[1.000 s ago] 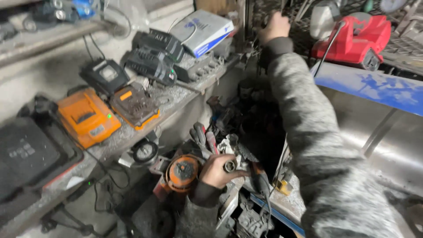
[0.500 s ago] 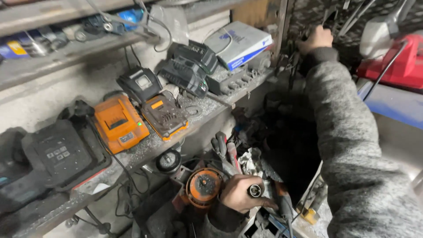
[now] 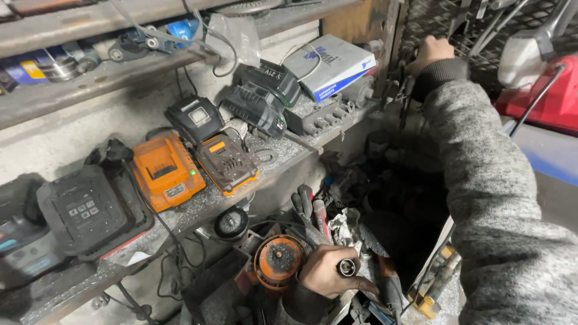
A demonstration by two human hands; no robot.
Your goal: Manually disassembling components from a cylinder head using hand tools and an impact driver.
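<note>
The left hand (image 3: 328, 272) is low in the view, and its grip is closed around a small round metal part (image 3: 347, 268) with a dark hollow end, which shows between the thumb and the fingers. Just beside this hand is a round orange disc (image 3: 278, 260) of a power tool, dusty and worn, with a dark hub in the middle. A smaller black disc (image 3: 231, 224) with a ribbed rim hangs under the shelf edge.

The right hand (image 3: 428, 53) is raised, with a grey knitted sleeve (image 3: 490, 198) of rough texture. Its fingers are curled against a dark wire mesh panel (image 3: 445, 21); what it pinches there, I cannot tell.

The shelf (image 3: 198, 207) is grey and covered with metal dust. On it lie two orange boxy battery chargers (image 3: 166, 171), one bright and one darker (image 3: 227, 162), both of hard plastic. There are also three black chargers or battery packs (image 3: 194, 118) behind them, and a flat white and blue cardboard box (image 3: 330, 65). At the far left sits one large black square unit (image 3: 87, 210) with small buttons. Black cables run between them.
</note>
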